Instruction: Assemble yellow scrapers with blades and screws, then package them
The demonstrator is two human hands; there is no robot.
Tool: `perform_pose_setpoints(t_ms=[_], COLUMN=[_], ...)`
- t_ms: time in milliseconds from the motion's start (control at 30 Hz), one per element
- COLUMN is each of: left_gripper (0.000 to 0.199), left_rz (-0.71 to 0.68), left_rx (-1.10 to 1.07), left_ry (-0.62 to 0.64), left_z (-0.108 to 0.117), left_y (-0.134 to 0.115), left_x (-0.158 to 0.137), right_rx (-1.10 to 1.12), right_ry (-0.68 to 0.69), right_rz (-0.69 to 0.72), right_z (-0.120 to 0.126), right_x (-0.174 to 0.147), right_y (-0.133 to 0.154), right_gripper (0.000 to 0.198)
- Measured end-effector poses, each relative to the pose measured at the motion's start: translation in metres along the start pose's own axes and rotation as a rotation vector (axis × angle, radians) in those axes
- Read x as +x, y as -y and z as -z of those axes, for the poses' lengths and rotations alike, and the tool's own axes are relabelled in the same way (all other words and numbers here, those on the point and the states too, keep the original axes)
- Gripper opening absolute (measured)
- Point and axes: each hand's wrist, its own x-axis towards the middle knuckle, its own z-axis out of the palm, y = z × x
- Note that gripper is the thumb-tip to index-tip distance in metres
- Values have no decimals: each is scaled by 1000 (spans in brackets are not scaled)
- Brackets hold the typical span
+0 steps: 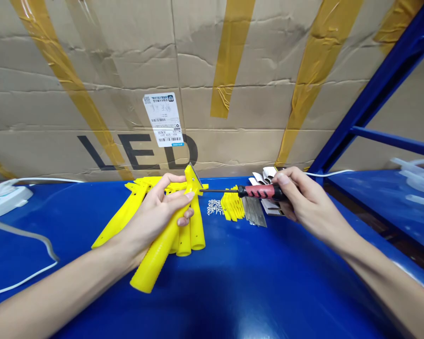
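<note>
My left hand (pixel 169 200) is wrapped round a yellow plastic scraper (pixel 153 261), its tubular handle slanting down toward me. At its head a thin metal blade (pixel 195 175) shows along the edge. A screwdriver (pixel 259 191) with a red and black handle lies level in my right hand (pixel 300 200), fingers closed on the handle's end. Its tip meets the scraper's head; whether it sits in a screw I cannot tell. Beneath my left hand lie several more yellow handles (pixel 197 230). Small silver screws (pixel 215 207), yellow plastic pieces (pixel 232 205) and flat metal blades (pixel 253 212) lie below the screwdriver.
Behind the blue surface (pixel 233 292) stands a large taped cardboard box (pixel 250 136) with LED printed on it. White-and-dark folded packets (pixel 269 174) lie behind my right hand. A white power strip (pixel 10 202) with cables is at left, a blue metal frame (pixel 367 101) at right.
</note>
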Motion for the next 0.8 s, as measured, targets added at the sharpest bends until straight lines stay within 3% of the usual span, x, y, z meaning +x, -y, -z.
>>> perform_pose_setpoints(t_ms=[167,333,467,633,800], left_gripper=[37,35,35,35,35], left_rz=[-37,-27,-46,-8,-1], left_rx=[-6,13,14,25,26], left_ry=[1,-2,-4,-1,-25], left_z=[1,-1,-2,-3,-4], left_y=[-1,0,-1,-1,1], left_x=[1,0,0,-2,-2], right_rx=[50,-26,60,-51,18], right_ry=[156,6,135,18,179], right_rz=[20,-10,35,8,65], right_z=[1,0,1,2,5], right_x=[-1,1,1,1,0], right_y=[1,1,-2,-3,2], right_gripper=[43,39,39,37,38])
